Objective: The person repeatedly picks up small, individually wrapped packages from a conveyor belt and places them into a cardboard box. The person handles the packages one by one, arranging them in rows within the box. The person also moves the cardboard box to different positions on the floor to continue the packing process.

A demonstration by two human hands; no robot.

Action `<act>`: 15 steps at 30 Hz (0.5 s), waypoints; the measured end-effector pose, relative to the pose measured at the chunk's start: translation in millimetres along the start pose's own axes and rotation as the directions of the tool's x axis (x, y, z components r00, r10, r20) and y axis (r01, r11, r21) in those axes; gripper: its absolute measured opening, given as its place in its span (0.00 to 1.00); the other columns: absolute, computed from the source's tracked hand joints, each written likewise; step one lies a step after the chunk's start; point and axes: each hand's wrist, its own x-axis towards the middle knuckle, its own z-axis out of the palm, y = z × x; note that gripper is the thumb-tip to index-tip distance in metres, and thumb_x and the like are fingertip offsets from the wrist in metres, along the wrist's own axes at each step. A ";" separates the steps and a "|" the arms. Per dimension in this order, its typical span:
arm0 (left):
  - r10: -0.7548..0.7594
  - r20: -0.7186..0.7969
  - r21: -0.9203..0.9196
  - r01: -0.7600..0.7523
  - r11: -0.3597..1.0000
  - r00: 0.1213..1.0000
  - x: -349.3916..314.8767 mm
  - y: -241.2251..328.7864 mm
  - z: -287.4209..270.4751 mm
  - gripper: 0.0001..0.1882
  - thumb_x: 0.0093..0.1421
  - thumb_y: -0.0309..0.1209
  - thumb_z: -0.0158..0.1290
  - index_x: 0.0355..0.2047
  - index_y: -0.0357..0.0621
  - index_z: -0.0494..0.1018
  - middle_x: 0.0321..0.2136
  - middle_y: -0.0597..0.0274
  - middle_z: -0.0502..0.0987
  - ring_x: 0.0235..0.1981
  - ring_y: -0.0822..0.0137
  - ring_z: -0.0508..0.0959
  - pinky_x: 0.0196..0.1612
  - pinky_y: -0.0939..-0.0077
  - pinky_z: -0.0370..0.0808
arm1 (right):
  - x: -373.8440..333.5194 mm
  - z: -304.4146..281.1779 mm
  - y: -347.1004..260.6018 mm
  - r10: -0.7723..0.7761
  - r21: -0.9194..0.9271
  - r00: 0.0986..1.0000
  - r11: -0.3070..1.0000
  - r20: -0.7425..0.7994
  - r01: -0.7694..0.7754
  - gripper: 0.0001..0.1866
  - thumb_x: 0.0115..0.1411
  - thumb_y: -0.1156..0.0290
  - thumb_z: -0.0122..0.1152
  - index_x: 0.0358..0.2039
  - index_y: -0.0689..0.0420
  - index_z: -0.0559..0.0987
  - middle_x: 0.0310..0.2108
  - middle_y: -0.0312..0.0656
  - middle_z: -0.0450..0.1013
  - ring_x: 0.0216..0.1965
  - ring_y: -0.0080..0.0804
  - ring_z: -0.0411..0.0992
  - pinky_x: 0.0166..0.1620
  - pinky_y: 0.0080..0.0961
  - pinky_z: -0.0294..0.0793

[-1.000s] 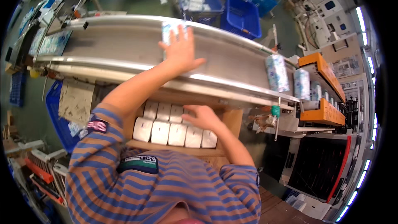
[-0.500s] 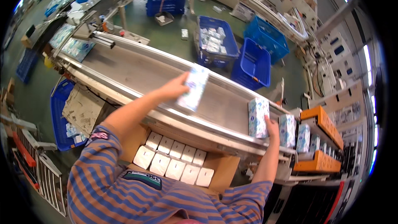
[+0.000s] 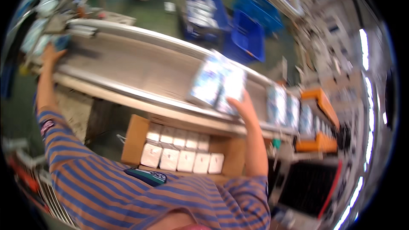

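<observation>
My right hand [image 3: 242, 104] grips the near right side of a white-and-blue tissue pack [image 3: 233, 86] on the conveyor. A second tissue pack [image 3: 207, 81] stands against its left side. At the belt's far left end, my left hand [image 3: 51, 54] reaches with thumb and fingers spread at the near edge of a bluish patterned pack [image 3: 59, 41]; motion blur hides whether it touches. Below the conveyor [image 3: 140, 59], in front of me, an open cardboard box [image 3: 135, 140] holds two rows of white-ended packs [image 3: 186, 161].
More packs [image 3: 277, 104] line up at the right, leading between orange guides [image 3: 320, 142]. Behind the conveyor are a blue crate of small packs [image 3: 219, 4] and another blue crate [image 3: 249, 38]. A metal rail [image 3: 115, 87] runs along the conveyor's near side.
My left hand has left the mid-belt pack and swung to the far left end. My right hand has brought its pack leftward against that one. The view has shifted.
</observation>
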 end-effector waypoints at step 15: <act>0.771 0.242 -0.968 0.201 0.151 0.589 -195.3 367.2 -189.4 0.37 0.50 0.44 0.59 0.54 0.35 0.60 0.43 0.54 0.73 0.44 0.65 0.73 0.49 0.73 0.67 | 0.1 97.2 -101.0 0.068 -0.445 0.975 0.881 -0.213 -0.159 0.57 0.35 0.48 0.65 0.63 0.54 0.47 0.47 0.60 0.66 0.49 0.50 0.66 0.51 0.36 0.65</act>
